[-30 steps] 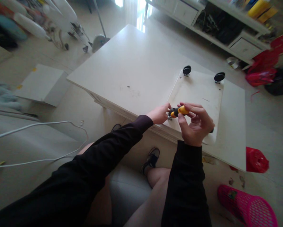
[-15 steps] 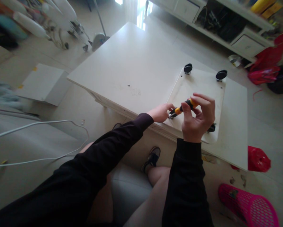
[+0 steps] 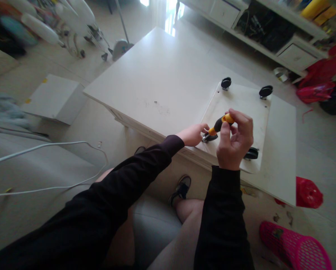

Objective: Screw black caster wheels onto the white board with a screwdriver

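Here, a seated person in dark sleeves works at the near edge of a white table (image 3: 162,75), knees and one shoe (image 3: 180,189) showing below. The right hand (image 3: 235,140) is closed around the orange-and-black handle of a screwdriver (image 3: 220,125), thumb and fingers wrapped about its upper end, the tool tilted with its tip down and to the left. That tip meets the metal fitting of a caster (image 3: 209,137) at the near left corner of a pale board (image 3: 238,112) lying flat on the table. The left hand (image 3: 192,134) sits just beside the caster, fingers pinched at the fitting; whether it grips the fitting or only steadies it cannot be told. A second caster (image 3: 252,153) shows behind the right hand, and two more, one (image 3: 226,83) at the far left and one (image 3: 266,91) at the far right, stand at the board's far corners. On the floor to the right lie a pink basket (image 3: 294,245) and a red bag (image 3: 308,193); a white cable (image 3: 58,144) runs at left. Beyond the table stands a low white cabinet (image 3: 294,56).
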`<state>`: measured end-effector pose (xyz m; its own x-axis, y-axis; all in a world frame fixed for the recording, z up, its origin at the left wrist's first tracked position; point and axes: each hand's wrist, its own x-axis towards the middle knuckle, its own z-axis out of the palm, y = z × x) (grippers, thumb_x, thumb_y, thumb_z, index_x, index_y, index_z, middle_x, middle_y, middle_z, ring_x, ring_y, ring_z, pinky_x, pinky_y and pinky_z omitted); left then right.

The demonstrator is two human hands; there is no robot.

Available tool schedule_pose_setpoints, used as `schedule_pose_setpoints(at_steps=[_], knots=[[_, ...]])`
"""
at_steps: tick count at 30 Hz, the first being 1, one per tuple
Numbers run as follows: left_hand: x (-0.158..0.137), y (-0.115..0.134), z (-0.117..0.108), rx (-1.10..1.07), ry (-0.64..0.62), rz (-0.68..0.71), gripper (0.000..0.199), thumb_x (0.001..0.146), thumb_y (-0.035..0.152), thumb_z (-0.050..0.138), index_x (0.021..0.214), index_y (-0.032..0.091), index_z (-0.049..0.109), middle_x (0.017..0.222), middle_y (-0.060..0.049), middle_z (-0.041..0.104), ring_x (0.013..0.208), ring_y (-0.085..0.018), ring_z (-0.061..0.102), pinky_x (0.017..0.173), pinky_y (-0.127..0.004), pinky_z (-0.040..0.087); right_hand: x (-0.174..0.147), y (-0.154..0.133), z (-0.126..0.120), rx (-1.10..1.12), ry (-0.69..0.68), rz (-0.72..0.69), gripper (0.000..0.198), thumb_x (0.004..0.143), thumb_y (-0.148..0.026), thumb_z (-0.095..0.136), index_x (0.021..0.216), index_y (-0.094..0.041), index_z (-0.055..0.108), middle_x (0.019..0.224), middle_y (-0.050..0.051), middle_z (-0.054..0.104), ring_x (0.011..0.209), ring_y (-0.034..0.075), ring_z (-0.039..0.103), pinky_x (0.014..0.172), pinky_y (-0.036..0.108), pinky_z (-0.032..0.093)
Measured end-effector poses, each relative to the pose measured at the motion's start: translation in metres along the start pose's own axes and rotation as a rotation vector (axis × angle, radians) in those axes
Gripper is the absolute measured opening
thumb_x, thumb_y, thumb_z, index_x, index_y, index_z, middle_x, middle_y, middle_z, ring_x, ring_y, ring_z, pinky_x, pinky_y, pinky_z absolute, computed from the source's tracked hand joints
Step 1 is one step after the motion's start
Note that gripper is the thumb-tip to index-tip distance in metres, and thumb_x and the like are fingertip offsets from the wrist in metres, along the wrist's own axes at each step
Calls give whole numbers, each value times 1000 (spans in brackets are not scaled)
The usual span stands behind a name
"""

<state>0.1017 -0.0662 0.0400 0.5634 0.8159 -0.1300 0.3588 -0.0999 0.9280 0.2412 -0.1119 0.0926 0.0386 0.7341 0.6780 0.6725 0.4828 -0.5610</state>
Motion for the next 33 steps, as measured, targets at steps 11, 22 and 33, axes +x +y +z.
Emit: schedule_pose_setpoints(at_steps=[11, 22, 33], knots=[[-2, 0, 1, 4, -7, 8, 56, 83, -8, 45, 133, 13, 62, 136, -16, 75, 128, -23, 70, 111, -41, 56, 0, 0, -2, -4, 45, -68, 28, 98, -36, 67, 124, -29, 74, 112, 5, 69, 105, 22, 70, 87, 43, 62], [-4, 5, 0, 2, -14, -22, 53, 84, -9, 46, 130, 13, 61, 140, -15, 74, 130, -24, 69, 113, -41, 55, 1, 5, -3, 28, 118, -73, 30, 90, -30, 81, 120, -28, 78, 101, 3, 62, 93, 19, 67, 82, 39, 60], [-5, 8, -1, 37, -18, -40, 52, 85, -9, 44, 129, 13, 61, 142, -15, 73, 135, -21, 67, 114, -35, 53, -1, 7, -7, 67, -29, -49, 32, 103, -30, 59, 134, -29, 70, 122, 8, 71, 112, 24, 72, 97, 49, 62]])
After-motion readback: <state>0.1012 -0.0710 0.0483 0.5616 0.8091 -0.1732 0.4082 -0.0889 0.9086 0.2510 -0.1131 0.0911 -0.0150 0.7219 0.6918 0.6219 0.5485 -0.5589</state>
